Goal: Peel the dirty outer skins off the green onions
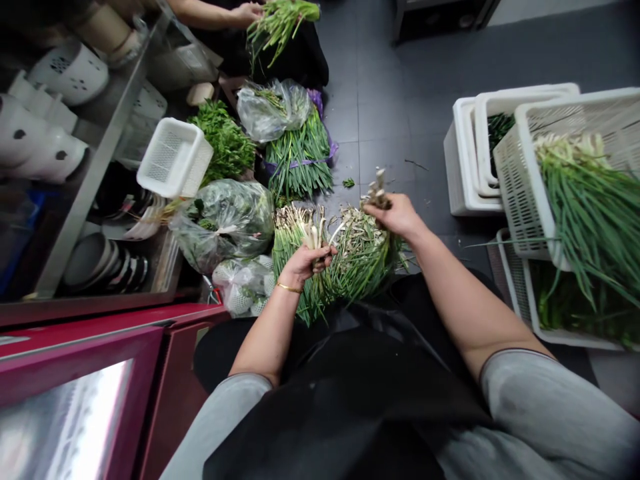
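My left hand (304, 263), with a gold bracelet at the wrist, is closed around a few scallions (314, 235) whose white ends point up. My right hand (399, 216) pinches a clump of dry, pale trimmings (377, 192), raised to the right of the left hand. Below the left hand lies a bundle of scallions (287, 243) with their root ends facing away from me. Beneath and between the hands spreads a heap of withered peelings and green leaves (361, 250).
White baskets (520, 190) stand on the right, one heaped with cleaned scallions (590, 187). Bagged greens (225, 217), a banded bundle of green stalks (300, 157) and a small white basket (175, 157) are ahead left, beside metal shelving (107, 143). A co-worker's hand (246, 15) holds leafy stalks.
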`<state>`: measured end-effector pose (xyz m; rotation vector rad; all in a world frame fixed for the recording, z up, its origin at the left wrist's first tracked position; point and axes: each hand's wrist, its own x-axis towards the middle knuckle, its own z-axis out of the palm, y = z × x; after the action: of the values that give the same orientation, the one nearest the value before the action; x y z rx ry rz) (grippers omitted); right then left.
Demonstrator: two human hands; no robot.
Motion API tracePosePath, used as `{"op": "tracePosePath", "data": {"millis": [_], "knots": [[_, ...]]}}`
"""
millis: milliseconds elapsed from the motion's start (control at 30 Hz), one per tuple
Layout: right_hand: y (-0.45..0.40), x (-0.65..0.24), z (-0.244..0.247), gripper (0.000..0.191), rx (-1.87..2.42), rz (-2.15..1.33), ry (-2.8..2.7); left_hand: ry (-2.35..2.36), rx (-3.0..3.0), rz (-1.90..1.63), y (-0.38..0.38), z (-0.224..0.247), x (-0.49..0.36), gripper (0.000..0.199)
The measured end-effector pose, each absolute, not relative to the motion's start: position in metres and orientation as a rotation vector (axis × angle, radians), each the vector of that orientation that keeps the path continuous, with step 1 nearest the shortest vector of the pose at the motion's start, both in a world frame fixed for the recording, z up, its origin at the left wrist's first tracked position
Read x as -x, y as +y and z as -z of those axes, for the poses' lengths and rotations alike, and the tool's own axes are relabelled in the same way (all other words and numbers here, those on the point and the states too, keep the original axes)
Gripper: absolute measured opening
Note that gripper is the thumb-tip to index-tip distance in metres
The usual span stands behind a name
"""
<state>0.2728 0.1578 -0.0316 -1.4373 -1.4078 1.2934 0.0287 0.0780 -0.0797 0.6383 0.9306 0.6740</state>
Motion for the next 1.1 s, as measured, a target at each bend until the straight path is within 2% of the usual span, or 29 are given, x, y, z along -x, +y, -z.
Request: {"op": "tracePosePath", "data": {"millis": [233,300,467,567,667,767,800,900,1100], "knots": [[0.145,-0.248,0.038,0.033,1.321,-1.320,-1.725,0.928,-0.682,-0.654,0.081,0.076,-0.034,0.041],[0.143,-0.247,0.035,0.031,1.386,-1.156,-1.818,0.938,-0.705,-0.644,0.081,0.074,-0.034,0.041],[0.145,-0.254,0.033,0.007,1.495,-0.709,-2.003,0.968,-0.736,-0.633,0.078,0.068,-0.030,0.039],[0.154,-0.267,0.037,0.013,1.555,-0.668,-1.883,0.968,-0.725,-0.641,0.075,0.070,-0.023,0.038],[0.165,-0.279,0.042,0.017,1.612,-0.749,-1.759,0.971,-0.711,-0.666,0.072,0.074,-0.015,0.039],[0.167,-0.280,0.041,0.038,1.602,-0.820,-1.784,0.979,-0.715,-0.702,0.072,0.074,-0.011,0.042],[0.165,-0.277,0.039,0.039,1.583,-0.814,-1.766,0.988,-0.723,-0.708,0.073,0.074,-0.012,0.043],[0.155,-0.264,0.030,0.021,1.476,-0.857,-1.659,1.035,-0.777,-0.671,0.076,0.071,-0.018,0.041],[0.145,-0.240,0.037,0.018,1.336,-1.315,-1.620,1.053,-0.876,-0.584,0.079,0.065,-0.037,0.036]]}}
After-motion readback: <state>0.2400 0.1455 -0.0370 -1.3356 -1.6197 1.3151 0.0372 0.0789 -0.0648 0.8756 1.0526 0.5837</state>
